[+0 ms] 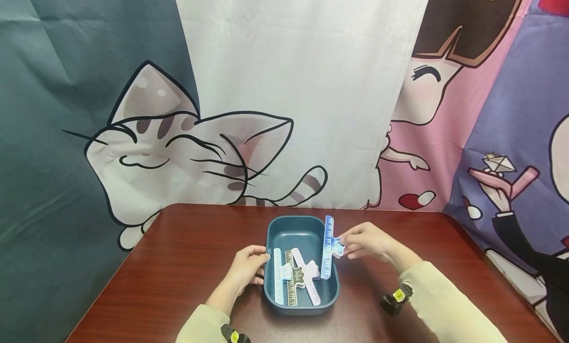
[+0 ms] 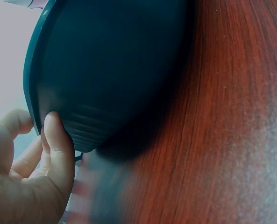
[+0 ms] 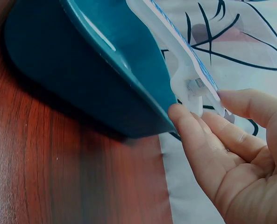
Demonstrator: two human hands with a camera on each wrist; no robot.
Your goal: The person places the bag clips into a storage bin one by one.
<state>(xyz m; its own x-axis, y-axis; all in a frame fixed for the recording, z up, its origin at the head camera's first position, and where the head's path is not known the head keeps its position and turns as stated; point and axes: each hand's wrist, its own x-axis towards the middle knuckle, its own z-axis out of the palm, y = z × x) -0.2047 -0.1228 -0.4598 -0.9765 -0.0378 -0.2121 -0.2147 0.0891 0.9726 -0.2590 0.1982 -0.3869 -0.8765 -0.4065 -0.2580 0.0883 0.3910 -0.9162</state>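
A dark teal rectangular bin [image 1: 301, 311] stands on the table. On its left side my left hand [image 1: 246, 268] pinches the rim; in the left wrist view the same hand [image 2: 38, 172] has thumb and fingers on either side of the wall. My right hand [image 1: 366, 241] holds a blue plastic clip [image 1: 328, 249] with a piano-key pattern by its handle, over the bin's right rim. The right wrist view shows this clip's white back [image 3: 173, 49] between thumb and fingers. Inside the bin lie a light blue clip [image 1: 278, 276], a black-and-gold clip [image 1: 291, 284] and a pale pink clip [image 1: 306, 276].
The reddish-brown wooden table [image 1: 186, 264] extends around the bin on all sides. Behind it hangs a cloth backdrop [image 1: 302, 76] printed with a cartoon cat and figures. Black straps with yellow-marked devices [image 1: 397, 298] sit on both wrists.
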